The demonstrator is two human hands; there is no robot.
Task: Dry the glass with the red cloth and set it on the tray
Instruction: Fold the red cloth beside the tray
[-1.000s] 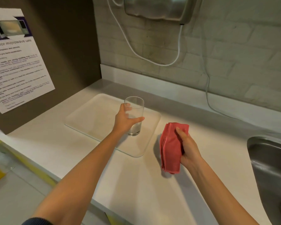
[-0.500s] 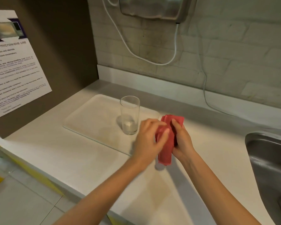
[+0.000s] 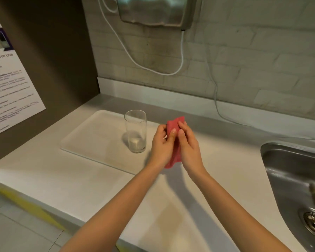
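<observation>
A clear drinking glass (image 3: 136, 131) stands upright on the right part of a white tray (image 3: 91, 135) on the counter. No hand touches it. Just right of the glass, above the tray's right end, both hands hold a folded red cloth (image 3: 173, 124) between them. My left hand (image 3: 161, 144) grips the cloth's left side and my right hand (image 3: 188, 144) presses on its right side. Most of the cloth is hidden between the palms; its top and a lower corner show.
A steel sink (image 3: 296, 180) with a drain is set into the white counter (image 3: 171, 206) at the right. A metal hand dryer (image 3: 153, 11) with a hanging cable is on the brick wall. A printed notice (image 3: 9, 84) hangs at the left.
My left hand let go of the glass on the tray and moved right to join my right hand on the red cloth. The glass stays upright on the tray.
</observation>
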